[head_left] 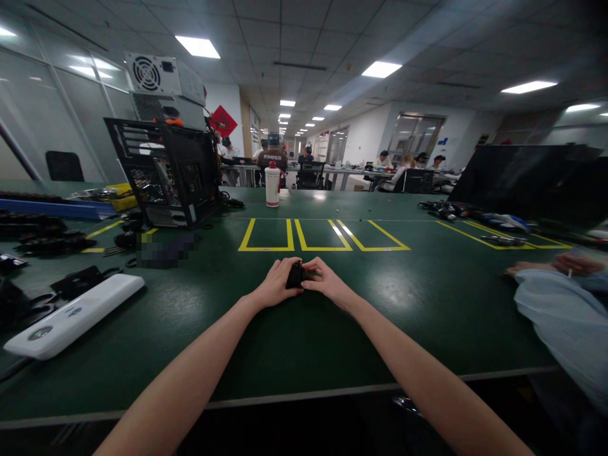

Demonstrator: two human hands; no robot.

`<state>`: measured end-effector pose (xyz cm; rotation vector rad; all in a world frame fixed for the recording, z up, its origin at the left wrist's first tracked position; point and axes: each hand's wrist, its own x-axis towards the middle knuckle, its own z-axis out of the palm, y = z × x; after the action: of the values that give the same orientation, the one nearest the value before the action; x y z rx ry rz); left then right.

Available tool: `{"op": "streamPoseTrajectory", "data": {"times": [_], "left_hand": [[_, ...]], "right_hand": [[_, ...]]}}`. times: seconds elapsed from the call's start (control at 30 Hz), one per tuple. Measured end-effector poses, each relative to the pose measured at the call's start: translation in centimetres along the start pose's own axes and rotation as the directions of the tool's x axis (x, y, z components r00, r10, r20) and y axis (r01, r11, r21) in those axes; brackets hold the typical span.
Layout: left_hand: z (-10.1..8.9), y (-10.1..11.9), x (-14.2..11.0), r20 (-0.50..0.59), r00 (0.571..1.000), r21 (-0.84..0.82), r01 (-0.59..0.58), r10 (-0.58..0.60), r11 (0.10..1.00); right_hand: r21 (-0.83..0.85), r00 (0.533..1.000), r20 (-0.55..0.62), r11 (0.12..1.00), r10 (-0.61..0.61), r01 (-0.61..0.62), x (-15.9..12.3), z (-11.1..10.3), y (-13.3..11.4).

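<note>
Possible to pass forward from the left hand (276, 284) and the right hand (329, 283), low over the green table (427, 316) and across the flat yellow tape (323, 249), until the white bottle (272, 187), then around it on either side. Possible also to move sideways: at left until the long white device (78, 316), at right until the light-blue sleeve (565, 316) of another person. Blocked farther at left by the tall computer case (192, 180), and at far right by the large black panel (527, 180), with cables (444, 209) beside its foot. Narrow between the two hands, occupied by the small black object (294, 276).
</note>
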<state>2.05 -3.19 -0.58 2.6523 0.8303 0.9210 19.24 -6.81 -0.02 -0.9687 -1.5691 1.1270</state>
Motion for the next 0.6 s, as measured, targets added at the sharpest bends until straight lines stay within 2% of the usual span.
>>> {"op": "streamPoseTrajectory", "data": {"times": [0.2,0.3,0.43,0.6], "left_hand": [[-0.12,0.05,0.01,0.011,1.000,-0.004,0.009,-0.009,1.000],[-0.08,0.05,0.00,0.007,1.000,-0.012,0.013,-0.013,1.000],[0.02,0.00,-0.01,0.010,1.000,-0.016,0.027,-0.027,0.999],[-0.17,0.11,-0.02,0.013,1.000,-0.021,0.028,-0.028,0.999]], "right_hand": [[-0.016,0.997,-0.065,0.999,0.043,-0.044,0.29,0.28,-0.15],[0.013,0.996,-0.034,0.997,0.077,-0.077,0.25,0.26,-0.32],[0.022,0.999,0.024,0.999,0.046,-0.047,-0.11,0.12,-0.49],[-0.015,0.999,-0.001,0.999,0.050,-0.050,-0.25,0.14,-0.55]]}}
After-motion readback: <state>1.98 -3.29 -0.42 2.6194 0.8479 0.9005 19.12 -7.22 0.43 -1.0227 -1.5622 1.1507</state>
